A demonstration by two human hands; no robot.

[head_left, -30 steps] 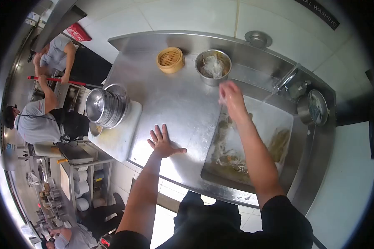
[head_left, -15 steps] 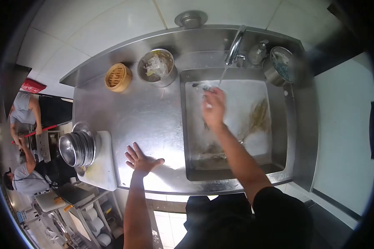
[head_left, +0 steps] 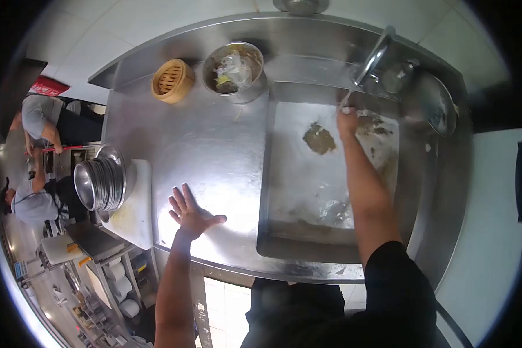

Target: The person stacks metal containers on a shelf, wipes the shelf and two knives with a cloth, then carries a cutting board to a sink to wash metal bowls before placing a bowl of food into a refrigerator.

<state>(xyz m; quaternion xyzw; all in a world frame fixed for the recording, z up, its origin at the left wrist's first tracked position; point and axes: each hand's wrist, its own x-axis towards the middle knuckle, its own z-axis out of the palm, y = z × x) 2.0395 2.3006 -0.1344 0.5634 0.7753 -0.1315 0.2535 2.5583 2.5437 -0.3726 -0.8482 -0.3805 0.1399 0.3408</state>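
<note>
My left hand [head_left: 194, 217] lies flat on the steel counter [head_left: 214, 151], fingers spread, left of the sink [head_left: 265, 191]. My right hand [head_left: 348, 122] is over the far part of the basin, beneath the faucet [head_left: 374, 58], where a thin stream of water runs onto it. Its fingers look curled inward, and whatever they may hold is hidden. Beside it on the basin floor is a brownish patch of residue [head_left: 319, 138]. Dark scraps [head_left: 374, 124] lie to its right.
A bamboo steamer [head_left: 173, 81] and a metal pot [head_left: 235, 72] with plastic and scraps stand at the back. Stacked metal bowls [head_left: 101, 182] rest by a white cutting board [head_left: 134, 209] at left. Another metal pot [head_left: 438, 107] is at right. Two people work at far left.
My right hand has moved right, to beneath the faucet. A brown patch now shows on the basin floor left of it. My left hand stays flat on the counter. The view has shifted slightly.
</note>
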